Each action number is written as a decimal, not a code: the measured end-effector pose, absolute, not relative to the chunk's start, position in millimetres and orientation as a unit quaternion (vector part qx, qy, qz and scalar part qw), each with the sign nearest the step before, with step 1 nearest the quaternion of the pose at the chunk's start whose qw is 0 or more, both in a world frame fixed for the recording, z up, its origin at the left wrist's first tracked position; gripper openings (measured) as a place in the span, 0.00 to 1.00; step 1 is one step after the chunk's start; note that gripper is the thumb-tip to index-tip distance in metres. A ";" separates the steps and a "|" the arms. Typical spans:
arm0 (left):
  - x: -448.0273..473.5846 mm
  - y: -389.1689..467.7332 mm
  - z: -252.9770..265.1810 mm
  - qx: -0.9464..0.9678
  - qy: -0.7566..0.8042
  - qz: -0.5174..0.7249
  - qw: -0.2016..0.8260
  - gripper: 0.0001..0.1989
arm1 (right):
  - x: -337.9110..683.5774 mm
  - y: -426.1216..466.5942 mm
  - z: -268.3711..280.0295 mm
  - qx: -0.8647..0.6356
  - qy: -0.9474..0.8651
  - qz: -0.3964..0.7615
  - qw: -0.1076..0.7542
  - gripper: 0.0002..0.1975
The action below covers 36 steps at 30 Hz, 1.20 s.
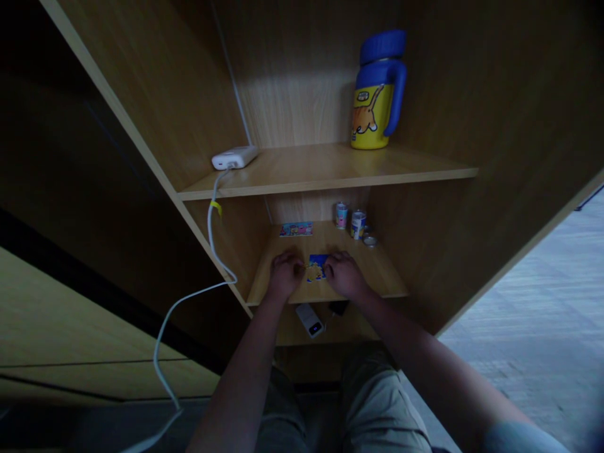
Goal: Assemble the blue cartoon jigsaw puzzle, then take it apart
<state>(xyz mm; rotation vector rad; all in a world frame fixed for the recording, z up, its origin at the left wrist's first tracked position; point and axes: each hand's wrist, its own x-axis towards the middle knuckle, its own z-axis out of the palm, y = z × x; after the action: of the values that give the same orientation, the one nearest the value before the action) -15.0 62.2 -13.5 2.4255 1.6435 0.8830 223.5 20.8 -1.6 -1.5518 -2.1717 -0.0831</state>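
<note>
The blue-and-yellow picture (317, 272) lies flat on the middle shelf (382, 281) between the left hand (287, 274) and right hand (345, 273), whose 2 sets of curled fingers flank opposite edges, apparently for steadying, though any pinch cannot be confirmed.

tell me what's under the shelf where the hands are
A white device and a black object show below it; the shelf covers whatever lies farther back.
</note>
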 end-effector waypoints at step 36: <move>-30.6 10.1 3.3 0.784 0.538 0.308 -0.007 0.10 | 227.3 19.7 -6.6 -0.481 -0.832 0.006 0.276 0.12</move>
<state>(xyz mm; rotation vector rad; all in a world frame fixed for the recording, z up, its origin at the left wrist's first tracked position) -30.6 10.1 3.3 2.4749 1.6989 0.9705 227.3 19.7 -6.6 -1.2922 -2.2368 0.0168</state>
